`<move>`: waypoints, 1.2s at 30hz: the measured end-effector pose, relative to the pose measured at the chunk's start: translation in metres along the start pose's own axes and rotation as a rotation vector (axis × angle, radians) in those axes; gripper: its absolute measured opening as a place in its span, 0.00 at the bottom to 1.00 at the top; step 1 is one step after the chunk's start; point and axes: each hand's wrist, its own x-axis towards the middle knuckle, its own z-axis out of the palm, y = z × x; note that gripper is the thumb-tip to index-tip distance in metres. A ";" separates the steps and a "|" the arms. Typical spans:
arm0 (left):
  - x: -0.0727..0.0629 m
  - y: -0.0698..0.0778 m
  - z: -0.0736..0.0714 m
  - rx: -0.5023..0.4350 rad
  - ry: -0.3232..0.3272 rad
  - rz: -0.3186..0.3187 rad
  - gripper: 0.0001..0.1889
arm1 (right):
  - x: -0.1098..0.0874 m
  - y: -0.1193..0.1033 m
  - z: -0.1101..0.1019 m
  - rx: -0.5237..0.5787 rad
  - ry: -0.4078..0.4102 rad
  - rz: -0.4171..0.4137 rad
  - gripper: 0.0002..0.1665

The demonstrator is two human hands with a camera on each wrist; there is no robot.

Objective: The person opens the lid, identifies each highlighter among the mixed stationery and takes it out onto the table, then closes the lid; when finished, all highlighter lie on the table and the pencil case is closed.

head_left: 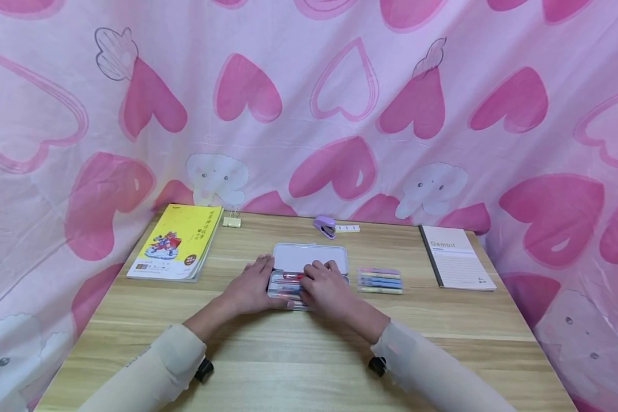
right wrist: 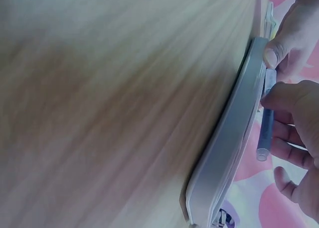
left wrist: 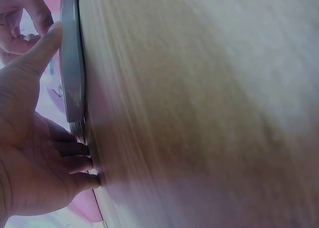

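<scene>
An open pencil case (head_left: 311, 256), a shallow pale tin with its lid laid back, lies on the table before me. Several pens, one of them red (head_left: 290, 276), lie inside. My left hand (head_left: 248, 290) rests at the case's left end, its thumb straight along the front rim and its fingertips on the table beside it. Over the right part of the case, my right hand (head_left: 328, 290) pinches a pen (right wrist: 265, 136) between thumb and fingers. That pen has a dark barrel and a clear end in the right wrist view; from above, the hand mostly hides it.
To the right lies a clear pack of coloured pens (head_left: 380, 281), with a white notebook (head_left: 459, 258) farther right. A purple stapler (head_left: 325, 226), a strip of staples (head_left: 348, 228) and a binder clip (head_left: 232, 221) are at the back. A yellow book (head_left: 180, 237) lies left.
</scene>
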 end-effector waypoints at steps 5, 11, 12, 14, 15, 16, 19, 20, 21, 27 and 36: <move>0.000 0.001 -0.001 -0.002 0.004 0.004 0.72 | -0.002 0.006 -0.003 -0.061 0.021 -0.015 0.11; 0.000 0.001 -0.002 -0.004 0.004 0.003 0.72 | -0.006 0.016 -0.004 -0.075 0.047 -0.029 0.10; 0.000 0.001 -0.001 -0.005 0.005 0.004 0.72 | -0.007 0.018 -0.005 -0.074 0.053 -0.030 0.10; 0.000 0.001 -0.001 -0.007 0.004 0.003 0.72 | -0.010 0.022 -0.006 -0.075 0.060 -0.028 0.10; 0.001 0.001 -0.001 -0.008 0.003 0.003 0.72 | -0.012 0.024 -0.007 -0.076 0.061 -0.023 0.11; 0.001 0.001 -0.001 -0.011 0.003 0.003 0.72 | -0.013 0.025 -0.008 -0.080 0.060 -0.020 0.11; 0.001 0.000 -0.001 -0.015 0.004 0.003 0.72 | -0.018 0.030 -0.010 -0.097 0.059 -0.017 0.12; 0.001 0.000 0.000 -0.015 0.006 0.004 0.72 | -0.020 0.032 -0.011 -0.101 0.061 -0.017 0.12; 0.001 0.000 0.000 -0.016 0.008 0.006 0.73 | -0.022 0.034 -0.011 -0.105 0.063 -0.018 0.12; 0.001 0.000 0.001 -0.018 0.022 0.019 0.73 | -0.035 0.045 -0.013 -0.118 0.100 -0.029 0.12; 0.000 0.000 0.000 -0.016 0.007 0.001 0.73 | -0.061 0.064 -0.013 -0.076 0.121 -0.008 0.11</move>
